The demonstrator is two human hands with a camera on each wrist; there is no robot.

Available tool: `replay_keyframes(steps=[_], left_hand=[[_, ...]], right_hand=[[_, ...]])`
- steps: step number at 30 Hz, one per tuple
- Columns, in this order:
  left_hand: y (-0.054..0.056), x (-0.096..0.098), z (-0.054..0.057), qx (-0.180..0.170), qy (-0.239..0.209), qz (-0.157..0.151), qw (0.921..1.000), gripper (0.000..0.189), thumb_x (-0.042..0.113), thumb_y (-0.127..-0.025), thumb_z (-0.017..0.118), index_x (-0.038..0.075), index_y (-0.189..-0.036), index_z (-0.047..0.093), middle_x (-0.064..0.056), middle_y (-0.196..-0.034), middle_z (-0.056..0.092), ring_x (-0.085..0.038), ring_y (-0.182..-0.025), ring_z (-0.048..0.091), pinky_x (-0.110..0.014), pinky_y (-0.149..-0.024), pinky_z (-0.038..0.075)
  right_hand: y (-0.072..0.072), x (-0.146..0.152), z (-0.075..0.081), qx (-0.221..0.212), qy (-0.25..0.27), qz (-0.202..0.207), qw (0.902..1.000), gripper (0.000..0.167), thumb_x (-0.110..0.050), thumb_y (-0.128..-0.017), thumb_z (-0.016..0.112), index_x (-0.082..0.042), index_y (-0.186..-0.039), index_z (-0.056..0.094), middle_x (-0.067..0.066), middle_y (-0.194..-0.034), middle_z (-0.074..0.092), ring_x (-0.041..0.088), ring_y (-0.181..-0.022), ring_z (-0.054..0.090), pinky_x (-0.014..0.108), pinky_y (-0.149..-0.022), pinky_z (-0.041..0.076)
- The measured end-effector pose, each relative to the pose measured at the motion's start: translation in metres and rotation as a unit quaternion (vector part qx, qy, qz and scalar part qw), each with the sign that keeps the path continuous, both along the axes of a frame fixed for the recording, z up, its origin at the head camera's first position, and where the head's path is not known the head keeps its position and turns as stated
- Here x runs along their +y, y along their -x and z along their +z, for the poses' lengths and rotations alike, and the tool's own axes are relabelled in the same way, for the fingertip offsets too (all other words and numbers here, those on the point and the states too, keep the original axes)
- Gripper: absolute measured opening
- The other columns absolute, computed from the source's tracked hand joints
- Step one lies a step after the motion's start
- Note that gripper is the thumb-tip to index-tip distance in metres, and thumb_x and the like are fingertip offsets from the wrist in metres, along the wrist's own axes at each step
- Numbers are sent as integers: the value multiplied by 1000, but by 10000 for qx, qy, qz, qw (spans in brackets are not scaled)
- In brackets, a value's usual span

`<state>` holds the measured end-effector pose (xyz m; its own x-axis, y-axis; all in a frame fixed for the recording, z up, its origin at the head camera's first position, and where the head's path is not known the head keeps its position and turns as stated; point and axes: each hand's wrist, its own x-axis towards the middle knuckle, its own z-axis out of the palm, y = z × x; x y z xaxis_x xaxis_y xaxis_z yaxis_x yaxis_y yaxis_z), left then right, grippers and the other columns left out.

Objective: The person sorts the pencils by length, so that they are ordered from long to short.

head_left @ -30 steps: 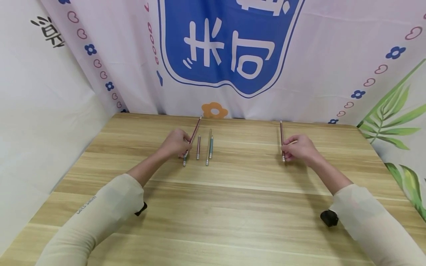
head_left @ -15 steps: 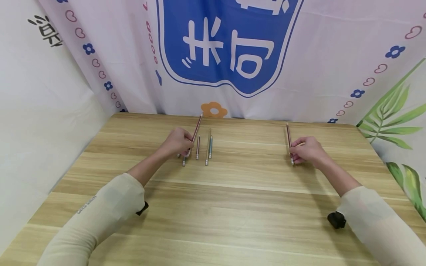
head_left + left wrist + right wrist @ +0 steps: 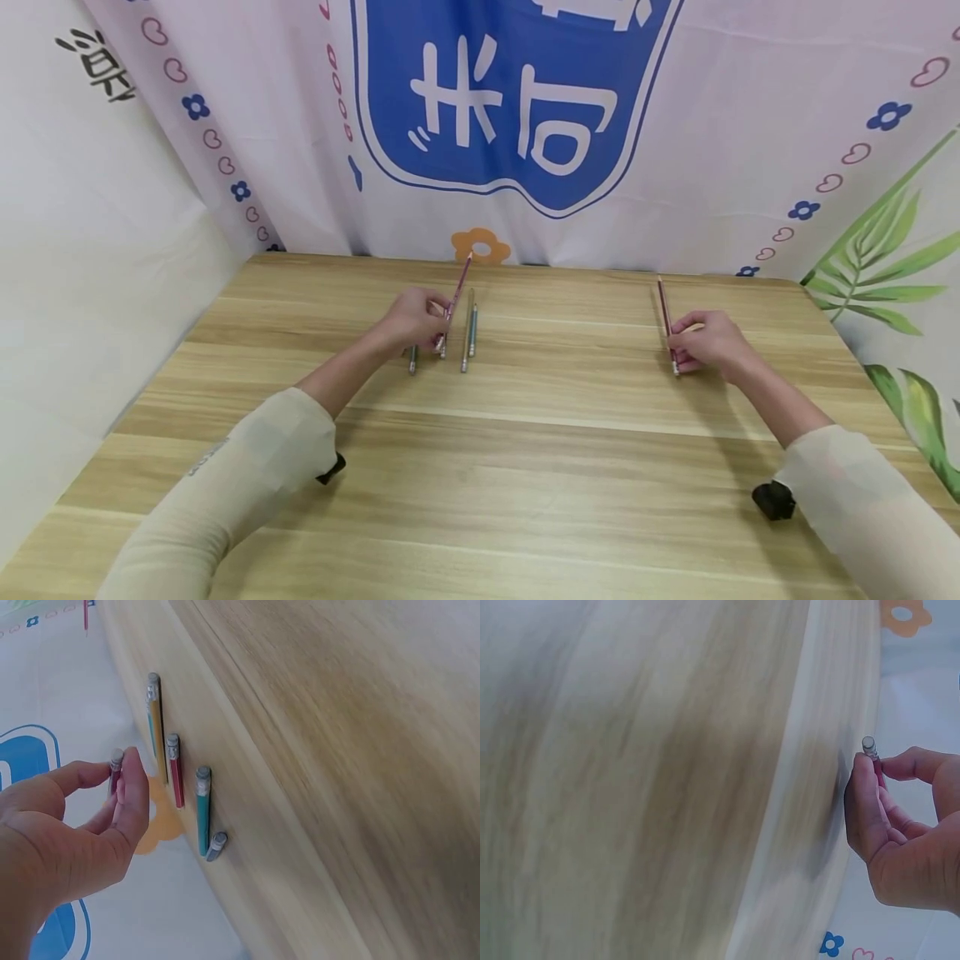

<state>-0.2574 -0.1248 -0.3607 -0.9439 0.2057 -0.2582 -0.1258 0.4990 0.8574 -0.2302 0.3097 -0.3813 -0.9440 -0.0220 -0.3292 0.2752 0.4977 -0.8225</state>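
My left hand [image 3: 417,319] pinches a dark red pencil [image 3: 461,282] near its eraser end, tilted above the other pencils. In the left wrist view its eraser [image 3: 116,756] shows between thumb and fingers. Just below lie a red pencil [image 3: 176,772], a teal pencil [image 3: 202,814] and a short grey-ended pencil [image 3: 217,846]. To the right of the left hand are a yellow pencil [image 3: 467,333] and a blue pencil [image 3: 474,325], side by side. My right hand [image 3: 707,342] holds another dark red pencil [image 3: 664,307] at the right, tip pointing away; its eraser end [image 3: 869,745] shows in the right wrist view.
The wooden table [image 3: 480,483] runs back to a printed cloth [image 3: 300,125] with a blue emblem. A white cloth [image 3: 82,275] hangs at the left, and a leaf-patterned one [image 3: 877,275] at the right. Black wrist cameras [image 3: 772,500] sit under the sleeves.
My right hand has carried its pencil to the right and slightly nearer. My left hand has shifted a little right with its pencil, now over the red pencil on the table.
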Motion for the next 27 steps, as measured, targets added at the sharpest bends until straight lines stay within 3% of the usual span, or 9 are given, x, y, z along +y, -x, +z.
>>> replay_keyframes(steps=[7, 14, 27], left_hand=[[-1, 6, 0, -88, -165, -57, 9998, 42, -11, -93, 61, -13, -135, 55, -29, -108, 64, -15, -61, 62, -27, -59, 65], [-1, 16, 1, -135, -423, -61, 9990, 38, -14, -93, 60, -14, -130, 56, -18, -95, 63, -14, -61, 60, -24, -55, 62], [0, 33, -1, -98, -472, -260, 9985, 39, -14, -92, 67, -13, -130, 58, -11, -93, 58, -16, -64, 62, -25, -58, 65]], right_hand=[[-1, 7, -1, -33, -80, -19, 10000, 28, -2, -99, 62, 13, -118, 50, 1, -71, 67, 8, -63, 65, 26, -61, 66], [-3, 14, -1, 10, -112, -125, 9999, 26, -2, -98, 63, 13, -115, 50, 0, -69, 67, 7, -61, 64, 26, -58, 65], [-5, 27, -2, -9, -141, -226, 9996, 35, 1, -97, 63, 19, -124, 52, -1, -71, 68, 6, -63, 65, 27, -61, 66]])
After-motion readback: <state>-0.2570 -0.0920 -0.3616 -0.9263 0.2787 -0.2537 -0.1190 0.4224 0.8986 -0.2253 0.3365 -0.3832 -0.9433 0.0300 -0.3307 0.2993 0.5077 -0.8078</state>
